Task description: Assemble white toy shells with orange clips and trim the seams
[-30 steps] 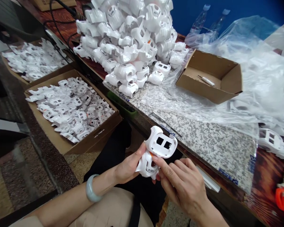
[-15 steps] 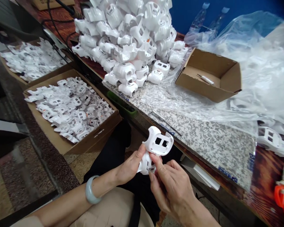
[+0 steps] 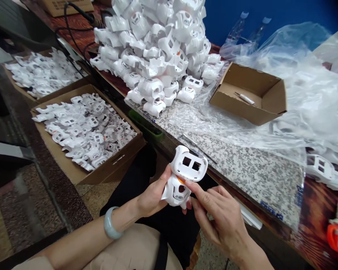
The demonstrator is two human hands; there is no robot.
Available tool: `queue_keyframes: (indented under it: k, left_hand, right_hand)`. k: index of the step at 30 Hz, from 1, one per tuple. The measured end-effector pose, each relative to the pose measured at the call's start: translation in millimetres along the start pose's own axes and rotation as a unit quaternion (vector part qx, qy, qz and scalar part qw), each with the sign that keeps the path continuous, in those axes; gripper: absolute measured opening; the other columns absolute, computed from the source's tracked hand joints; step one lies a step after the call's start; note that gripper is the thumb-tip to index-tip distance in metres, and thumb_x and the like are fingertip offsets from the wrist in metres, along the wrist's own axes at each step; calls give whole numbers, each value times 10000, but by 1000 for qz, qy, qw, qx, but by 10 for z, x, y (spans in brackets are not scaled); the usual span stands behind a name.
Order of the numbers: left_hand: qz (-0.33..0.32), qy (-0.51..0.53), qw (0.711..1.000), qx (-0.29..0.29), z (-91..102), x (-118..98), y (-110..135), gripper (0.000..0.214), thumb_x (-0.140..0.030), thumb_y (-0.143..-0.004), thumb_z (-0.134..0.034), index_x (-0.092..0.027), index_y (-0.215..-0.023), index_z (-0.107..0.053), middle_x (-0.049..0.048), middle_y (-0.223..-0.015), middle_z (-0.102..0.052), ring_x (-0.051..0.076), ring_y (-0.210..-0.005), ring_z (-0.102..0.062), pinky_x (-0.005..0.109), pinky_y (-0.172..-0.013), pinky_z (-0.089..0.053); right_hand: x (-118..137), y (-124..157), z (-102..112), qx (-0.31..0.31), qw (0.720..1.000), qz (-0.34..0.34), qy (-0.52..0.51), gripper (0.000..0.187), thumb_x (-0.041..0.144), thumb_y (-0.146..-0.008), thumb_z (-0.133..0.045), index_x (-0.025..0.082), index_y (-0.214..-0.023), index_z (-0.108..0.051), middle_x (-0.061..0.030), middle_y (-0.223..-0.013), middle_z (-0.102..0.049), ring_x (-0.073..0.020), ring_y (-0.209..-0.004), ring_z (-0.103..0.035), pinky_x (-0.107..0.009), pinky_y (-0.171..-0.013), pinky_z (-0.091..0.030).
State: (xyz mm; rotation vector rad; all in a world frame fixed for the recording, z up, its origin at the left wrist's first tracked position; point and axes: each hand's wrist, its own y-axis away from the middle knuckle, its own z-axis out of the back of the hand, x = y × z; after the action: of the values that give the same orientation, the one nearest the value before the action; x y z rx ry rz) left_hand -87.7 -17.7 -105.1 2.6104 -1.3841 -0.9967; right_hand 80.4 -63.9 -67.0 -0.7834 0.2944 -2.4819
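Observation:
My left hand (image 3: 150, 197) grips a white plastic housing (image 3: 184, 174) with two square openings on its upper face and a small orange part in its middle. My right hand (image 3: 218, 217) is at the housing's lower right, its index fingertip pressing on the orange part while the other fingers curl loosely. The housing is held over my lap, just in front of the bench edge.
A tall heap of white housings (image 3: 157, 48) covers the speckled bench (image 3: 242, 168). Two cardboard boxes of housings (image 3: 84, 127) (image 3: 39, 73) stand on the left. A small open carton (image 3: 250, 93), crumpled clear plastic sheeting (image 3: 298, 93), a thin metal tool (image 3: 198, 146) and black cables (image 3: 73, 22) lie on the bench.
The housing has been turned slightly in my hands. My right index finger has shifted from its underside up onto the orange part in the middle.

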Motion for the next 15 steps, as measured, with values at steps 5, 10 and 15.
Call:
queue_keyframes:
  k: [5,10,15]
  left_hand:
    - [17,-1,1000,0,-24,17,46,679,-664,-854,-300,-83,-989,-625,97,-763,-624,183,-658,-591,292,-589,-482]
    - [35,15,998,39,-37,72,68,742,-682,-855,-215,-74,-940,-631,108,-691,-618,180,-632,-587,280,-581,-473]
    - [28,-2,999,26,-14,22,29,734,-677,-857,-243,-67,-928,-645,106,-703,-626,175,-637,-591,274,-592,-477]
  right_hand:
    - [-29,50,-32,14,999,23,42,523,118,-900,-437,138,-1408,-315,32,-636,-585,-100,-532,-457,-294,-560,-296]
    - [-42,138,-85,-3,999,23,43,516,111,-879,-431,131,-1388,-351,42,-588,-550,-104,-501,-427,-295,-535,-279]
    - [-34,122,-84,21,999,-16,-22,498,109,-894,-405,161,-1386,-347,31,-632,-572,-112,-550,-458,-287,-569,-309]
